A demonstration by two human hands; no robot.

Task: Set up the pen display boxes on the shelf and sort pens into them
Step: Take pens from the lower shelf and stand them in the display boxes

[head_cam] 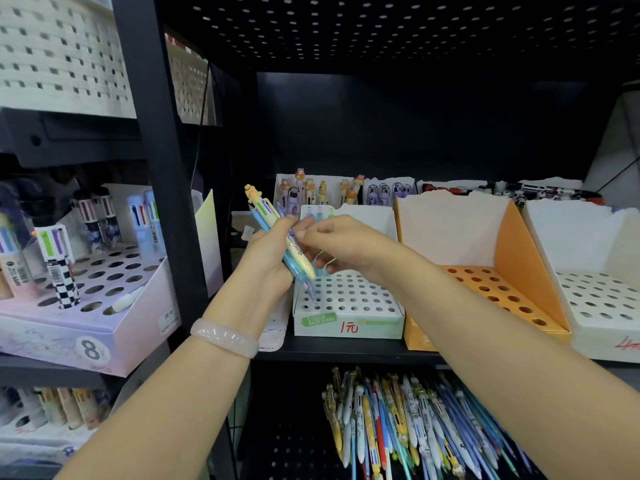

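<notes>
Far left, at nine o'clock: a lilac pen box (86, 306) on the neighbouring shelf, tilted, with a few fat multicolour pens standing in its holes. Woven baskets (62, 53) sit above it at eleven o'clock.

Centre: left hand (268, 258), pale bangle (224, 337) on the wrist, fingers curled round a small bundle of pens (277, 233). A yellow pen with a figure on top sticks out toward eleven o'clock; blue and lilac ones lie beside it, tips pointing down at five o'clock over the white box (348, 306).

Right hand (341, 244) meets the bundle from three o'clock, thumb and forefinger pinching one of the pens; which one, cannot tell.

The white box stands on the black shelf (346, 351) directly under the hands, marked "COLOR BLOCKING" with a red handwritten price. Behind it, at twelve o'clock, stands a box of character pens (322, 194).

Right of it, touching: an orange box (502, 271). Farther right, at three o'clock, another white box (595, 292).

Below, at five o'clock: a loose heap of mixed pens (415, 424) on the lower shelf.
</notes>
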